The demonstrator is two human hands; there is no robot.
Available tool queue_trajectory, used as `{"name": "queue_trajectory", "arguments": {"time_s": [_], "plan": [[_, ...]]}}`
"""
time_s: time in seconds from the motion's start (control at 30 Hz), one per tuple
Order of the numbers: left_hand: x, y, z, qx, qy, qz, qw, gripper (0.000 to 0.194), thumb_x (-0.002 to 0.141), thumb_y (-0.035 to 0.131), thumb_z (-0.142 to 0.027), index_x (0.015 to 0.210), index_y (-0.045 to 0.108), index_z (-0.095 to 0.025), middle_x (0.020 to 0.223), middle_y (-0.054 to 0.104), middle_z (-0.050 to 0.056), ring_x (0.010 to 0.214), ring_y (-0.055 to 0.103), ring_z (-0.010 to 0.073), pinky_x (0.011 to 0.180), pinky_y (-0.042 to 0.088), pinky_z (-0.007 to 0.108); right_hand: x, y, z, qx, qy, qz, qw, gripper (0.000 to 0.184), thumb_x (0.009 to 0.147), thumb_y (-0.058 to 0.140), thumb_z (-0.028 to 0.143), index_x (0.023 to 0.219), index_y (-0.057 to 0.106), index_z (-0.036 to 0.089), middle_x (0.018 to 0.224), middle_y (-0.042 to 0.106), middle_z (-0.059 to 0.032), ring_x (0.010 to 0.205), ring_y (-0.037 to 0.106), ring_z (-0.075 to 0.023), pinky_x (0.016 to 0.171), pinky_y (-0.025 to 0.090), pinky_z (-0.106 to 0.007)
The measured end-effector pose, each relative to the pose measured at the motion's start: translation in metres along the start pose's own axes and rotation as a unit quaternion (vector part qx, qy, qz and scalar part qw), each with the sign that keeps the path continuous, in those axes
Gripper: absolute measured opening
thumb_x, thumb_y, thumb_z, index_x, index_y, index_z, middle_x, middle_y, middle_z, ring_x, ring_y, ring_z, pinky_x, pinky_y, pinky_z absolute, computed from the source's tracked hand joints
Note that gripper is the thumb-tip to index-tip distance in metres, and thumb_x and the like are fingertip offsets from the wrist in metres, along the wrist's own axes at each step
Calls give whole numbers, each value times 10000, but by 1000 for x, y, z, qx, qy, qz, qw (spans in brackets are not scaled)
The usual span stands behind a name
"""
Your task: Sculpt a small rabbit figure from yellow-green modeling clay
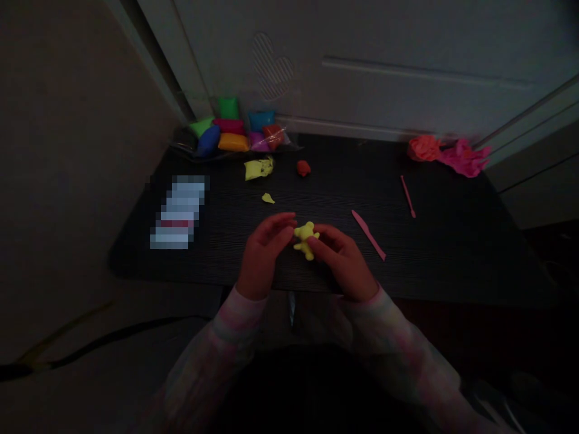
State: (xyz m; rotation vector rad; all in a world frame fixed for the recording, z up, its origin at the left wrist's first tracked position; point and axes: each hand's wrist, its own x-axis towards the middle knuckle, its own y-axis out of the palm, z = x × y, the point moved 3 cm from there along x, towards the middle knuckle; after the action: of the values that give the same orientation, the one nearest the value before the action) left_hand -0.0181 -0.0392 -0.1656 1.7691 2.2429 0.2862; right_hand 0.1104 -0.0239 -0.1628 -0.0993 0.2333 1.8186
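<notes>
A small yellow clay bear figure [306, 241], with round ears and stubby limbs, is held up over the near part of the dark table. My right hand [346, 259] pinches it from the right, thumb across its front. Close on its left side is my left hand [265, 250], fingers stretched and apart from the thumb. The left thumb tip comes right up to the figure; whether it touches I cannot tell. Beyond the hands lie a small yellow clay scrap [268, 198], an opened yellow clay packet [259, 169] and a red clay lump [303, 168].
A pink plastic knife [368, 235] and a thin pink modelling tool [408, 196] lie right of my hands. Coloured clay packets in a clear bag [233, 135] sit at the back left. A blurred pale sheet [178, 211] is left, pink crumpled flowers [465, 158] back right.
</notes>
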Motion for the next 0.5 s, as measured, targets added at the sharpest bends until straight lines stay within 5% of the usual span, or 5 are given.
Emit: {"name": "queue_trajectory", "arguments": {"time_s": [0.13,0.5], "plan": [[1,2,-8,108,17,32,993,115,697,617,-201,803,660,-213,846,661,-19,799,591,110,748,462,229,-2,1,2,-24,-8,13,1000,195,672,624,289,838,577,198,705,565,31,611,497,-96,578,386,-236],[4,2,-12,136,-17,50,989,81,653,660,-245,717,650,-196,733,652,-33,721,588,112,705,458,243,-4,-2,3,-134,-61,16,989,176,702,590,284,848,557,193,785,541,-5,679,492,-123,600,389,-257]]}}
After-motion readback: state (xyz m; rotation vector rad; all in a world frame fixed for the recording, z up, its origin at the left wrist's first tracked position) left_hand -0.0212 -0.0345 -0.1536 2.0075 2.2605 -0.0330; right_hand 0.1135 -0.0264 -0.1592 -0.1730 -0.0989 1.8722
